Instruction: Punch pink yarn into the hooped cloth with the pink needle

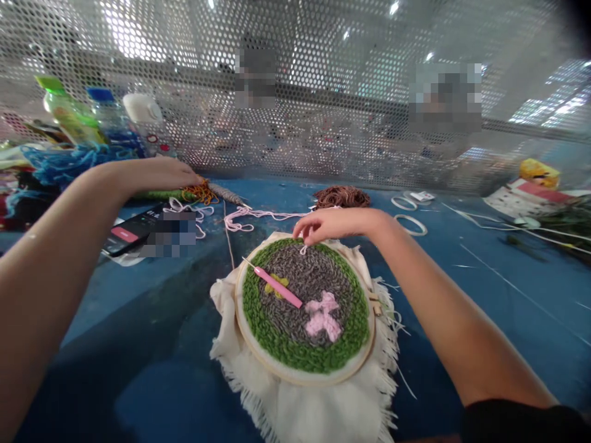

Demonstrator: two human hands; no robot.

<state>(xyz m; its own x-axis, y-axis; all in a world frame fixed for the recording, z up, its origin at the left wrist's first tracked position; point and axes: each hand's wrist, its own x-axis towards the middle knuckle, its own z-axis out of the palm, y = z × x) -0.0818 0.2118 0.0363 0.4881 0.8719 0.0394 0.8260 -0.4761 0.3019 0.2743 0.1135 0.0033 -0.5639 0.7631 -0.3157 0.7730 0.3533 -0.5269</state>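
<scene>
A phone (132,232) is lying screen-up on the blue table (484,295). 3 bottles (108,117) are standing against the perforated screen (323,92). A brown yarn coil (342,197) is sitting near 2 white rings (421,232).

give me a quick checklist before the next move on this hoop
1. right hand pinching pale yarn end at far edge of the hoop: ok
2. pink needle tool in a hand: not ok, it lies loose on the stitching
3. left hand steadying the hoop: not ok, it rests at the orange yarn
4. hoop flat on the blue table: ok
5. tool threaded: cannot tell
</scene>
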